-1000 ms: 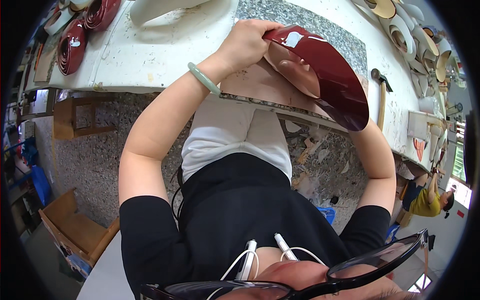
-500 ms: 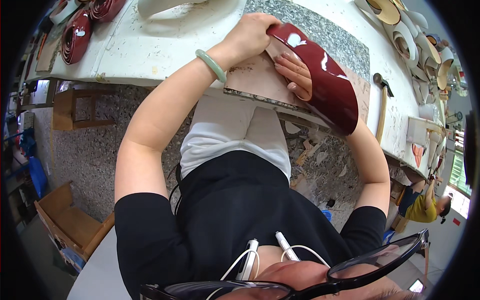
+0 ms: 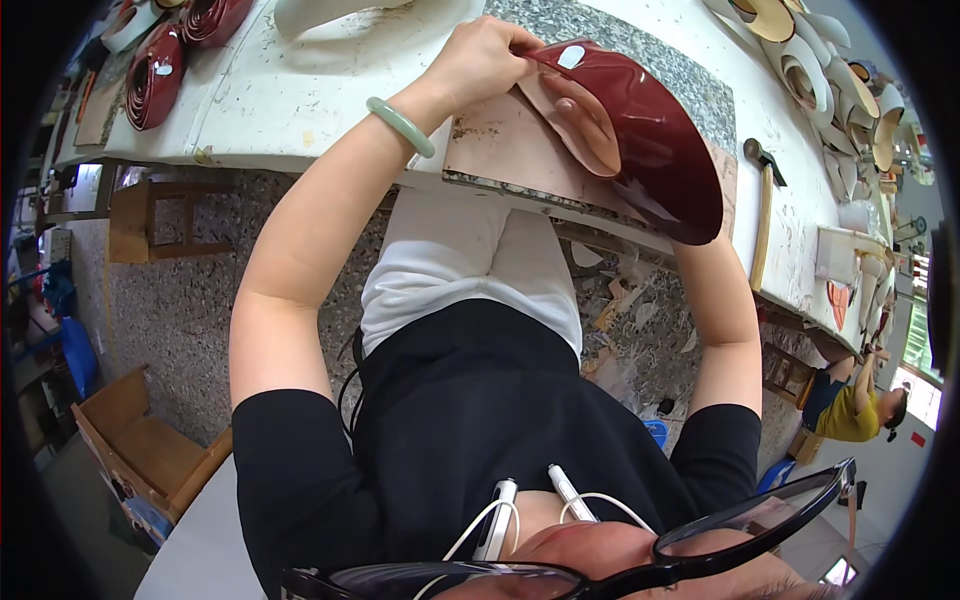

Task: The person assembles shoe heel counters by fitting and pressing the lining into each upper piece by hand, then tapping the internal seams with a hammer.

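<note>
A glossy dark red leather piece [image 3: 668, 140] with a pale inner side arches over the work board. My left hand [image 3: 482, 60], a pale green bangle on its wrist, pinches the piece's upper left corner. My right hand [image 3: 588, 128] is under the curved leather, holding it from the inner side. Part of that hand shows at the cut-out edge; most fingers are covered by the leather. Beneath both hands lies a stone slab [image 3: 650, 45] with a pinkish-beige board [image 3: 500, 140] on it, at the table's front edge.
A hammer [image 3: 765, 175] lies right of the slab. Rolled red strips [image 3: 155, 75] sit at the far left, curled pale pieces [image 3: 805, 75] at the far right, near a clear plastic box [image 3: 838, 255]. A person in a yellow top [image 3: 855, 410] is at right. A wooden stool [image 3: 150, 220] stands left.
The leather piece has turned and lifted slightly away from me. My right hand's fingers, stretched out before, are now mostly covered. My left hand has shifted a little left, still gripping the corner.
</note>
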`<state>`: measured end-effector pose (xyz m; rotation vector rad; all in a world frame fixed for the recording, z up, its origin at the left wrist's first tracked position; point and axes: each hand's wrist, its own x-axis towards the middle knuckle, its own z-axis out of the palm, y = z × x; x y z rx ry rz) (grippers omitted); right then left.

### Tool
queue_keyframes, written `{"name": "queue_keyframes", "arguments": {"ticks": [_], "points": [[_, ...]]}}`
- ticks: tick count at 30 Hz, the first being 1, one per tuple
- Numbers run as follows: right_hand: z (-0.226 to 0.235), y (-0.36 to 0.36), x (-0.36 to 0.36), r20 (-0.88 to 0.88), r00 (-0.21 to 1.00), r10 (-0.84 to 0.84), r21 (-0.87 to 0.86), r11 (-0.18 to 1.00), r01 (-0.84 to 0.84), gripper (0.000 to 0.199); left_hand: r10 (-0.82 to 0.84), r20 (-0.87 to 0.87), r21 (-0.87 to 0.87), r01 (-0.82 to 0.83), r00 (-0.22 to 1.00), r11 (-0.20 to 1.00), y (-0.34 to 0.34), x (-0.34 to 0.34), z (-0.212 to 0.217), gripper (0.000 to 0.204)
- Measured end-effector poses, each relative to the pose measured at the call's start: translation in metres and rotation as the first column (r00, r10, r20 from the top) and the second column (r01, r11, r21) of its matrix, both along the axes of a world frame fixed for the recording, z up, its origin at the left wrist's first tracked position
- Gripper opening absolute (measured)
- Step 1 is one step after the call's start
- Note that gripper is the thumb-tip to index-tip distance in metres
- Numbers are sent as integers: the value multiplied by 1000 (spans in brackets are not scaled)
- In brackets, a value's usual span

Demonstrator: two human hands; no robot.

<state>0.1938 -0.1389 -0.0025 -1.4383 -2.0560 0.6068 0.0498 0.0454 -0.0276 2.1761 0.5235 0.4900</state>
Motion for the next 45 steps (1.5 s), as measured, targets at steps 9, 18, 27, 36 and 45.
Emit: {"name": "queue_keyframes", "arguments": {"ticks": [9,18,27,36,45], "points": [[-8,14,-15,-703,645,-298,-86,937,339,33,53,70,-51,-49,996,997,-10,1,2,22],[28,12,-19,-740,667,-89,40,983,177,30,152,346,-86,-130,926,988,-25,11,12,24],[24,37,-5,-224,850,-476,61,864,500,20,109,215,-226,-60,970,972,-28,4,20,20],[41,39,11,-225,727,-649,-183,761,623,20,120,393,-21,-121,912,992,-46,14,22,17],[129,1,-23,227,803,-550,890,453,58,29,94,627,-756,576,773,310,-68,-18,85,45]]}}
